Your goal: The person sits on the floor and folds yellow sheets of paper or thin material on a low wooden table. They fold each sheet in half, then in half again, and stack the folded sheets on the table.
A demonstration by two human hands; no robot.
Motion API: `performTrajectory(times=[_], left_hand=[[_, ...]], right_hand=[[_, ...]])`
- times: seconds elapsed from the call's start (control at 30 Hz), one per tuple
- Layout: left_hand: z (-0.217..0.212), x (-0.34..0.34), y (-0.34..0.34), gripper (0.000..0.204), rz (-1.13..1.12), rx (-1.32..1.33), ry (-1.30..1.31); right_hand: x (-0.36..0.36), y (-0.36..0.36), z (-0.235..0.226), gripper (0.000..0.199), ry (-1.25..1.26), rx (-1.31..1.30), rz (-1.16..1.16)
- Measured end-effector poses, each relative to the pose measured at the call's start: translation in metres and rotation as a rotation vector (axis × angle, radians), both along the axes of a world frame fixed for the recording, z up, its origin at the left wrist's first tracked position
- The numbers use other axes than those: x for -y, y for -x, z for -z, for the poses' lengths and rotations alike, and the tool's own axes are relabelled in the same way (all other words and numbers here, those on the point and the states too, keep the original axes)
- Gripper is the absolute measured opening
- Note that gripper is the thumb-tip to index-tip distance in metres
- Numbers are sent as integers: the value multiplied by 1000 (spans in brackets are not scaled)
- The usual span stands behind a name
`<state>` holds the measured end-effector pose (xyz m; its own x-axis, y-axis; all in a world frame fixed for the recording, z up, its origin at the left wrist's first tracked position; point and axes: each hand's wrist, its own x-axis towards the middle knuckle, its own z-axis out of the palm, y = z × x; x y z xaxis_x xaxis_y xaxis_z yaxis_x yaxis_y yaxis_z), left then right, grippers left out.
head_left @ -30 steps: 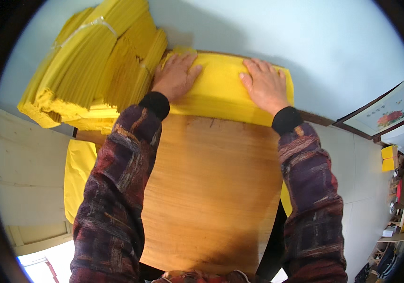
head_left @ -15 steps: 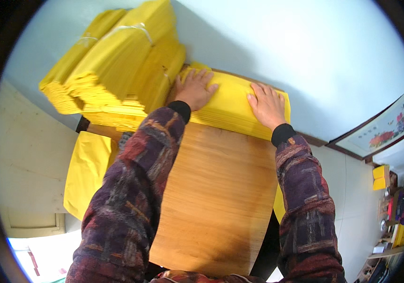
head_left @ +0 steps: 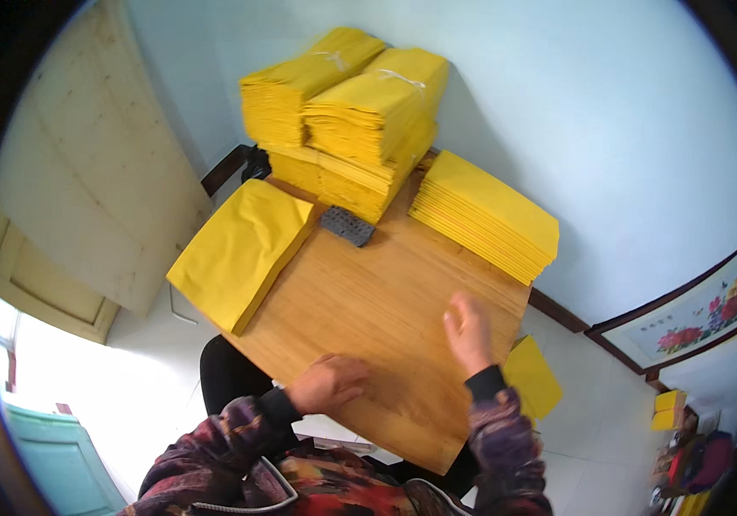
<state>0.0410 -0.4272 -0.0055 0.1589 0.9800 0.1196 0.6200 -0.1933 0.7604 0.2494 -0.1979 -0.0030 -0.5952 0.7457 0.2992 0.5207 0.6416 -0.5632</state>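
Resting on smooth bamboo tabletop [head_left: 368, 284]: bare left hand [head_left: 330, 384], right hand [head_left: 469, 331].

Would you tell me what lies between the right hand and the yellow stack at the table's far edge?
In the head view, only bare wooden table separates the right hand from the yellow stack.

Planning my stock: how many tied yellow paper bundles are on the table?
2 tied bundles show, side by side atop the far pile: left bundle, right bundle. Untied layers lie beneath; more may be hidden.
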Motion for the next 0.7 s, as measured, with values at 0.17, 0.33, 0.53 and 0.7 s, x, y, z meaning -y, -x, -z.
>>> performTrajectory(times=[0.17, 0.33, 0.53, 0.7], left_hand=[[-9, 81, 13, 23, -264, 141, -41], [-15, 108, 37, 24, -445, -36, -213], [-5, 137, 80, 26, -744, 73, -256], [23, 141, 95, 16, -951, 75, -271]], right_hand=[[121, 28, 12, 22, 129, -72, -147], [189, 55, 7, 23, 35, 55, -353], [212, 78, 0, 22, -30, 181, -449], [211, 113, -8, 21, 27, 175, -506]])
